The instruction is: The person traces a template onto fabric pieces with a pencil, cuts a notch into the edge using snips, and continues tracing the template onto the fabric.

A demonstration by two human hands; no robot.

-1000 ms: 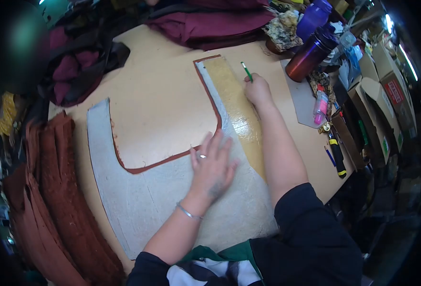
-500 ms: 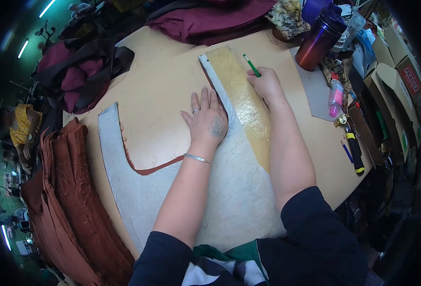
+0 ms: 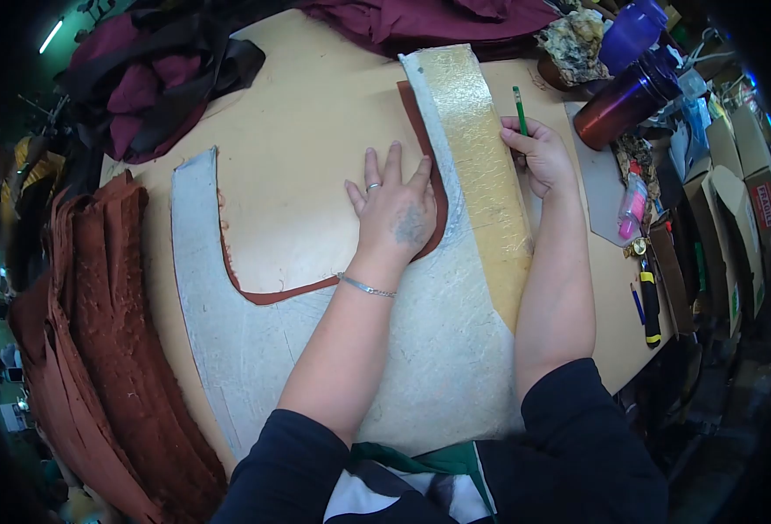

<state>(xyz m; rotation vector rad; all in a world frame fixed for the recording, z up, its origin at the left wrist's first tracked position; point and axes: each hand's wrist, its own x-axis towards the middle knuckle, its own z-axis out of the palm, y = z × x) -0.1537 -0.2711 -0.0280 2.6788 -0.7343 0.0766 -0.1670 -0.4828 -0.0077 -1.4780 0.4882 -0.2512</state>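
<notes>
A large grey template (image 3: pixel 429 349) with a shiny yellow strip (image 3: pixel 477 148) along its right arm lies over reddish-brown fabric (image 3: pixel 433 170), whose edge shows inside the curved cut-out. My left hand (image 3: pixel 396 210) rests flat with fingers spread, on the table and the fabric edge at the inner curve. At the yellow strip's right edge, my right hand (image 3: pixel 540 155) holds a green pencil (image 3: pixel 519 109) upright; its fingertips touch the strip's edge. The strip's upper end looks raised. What lies beneath the template is mostly hidden.
Stacked reddish-brown fabric (image 3: pixel 132 332) lies left on the table (image 3: pixel 298 96). Maroon and black cloth (image 3: pixel 154 83) is at the upper left, maroon cloth (image 3: pixel 455 26) at the top. A bottle (image 3: pixel 621 105), a yellow-black cutter (image 3: pixel 650 306) and cardboard boxes (image 3: pixel 739 183) stand or lie right.
The template's right arm has shifted up and right, showing more brown fabric beside it. My right hand has come to its edge, and the pencil now points more upright. My left hand stays flat.
</notes>
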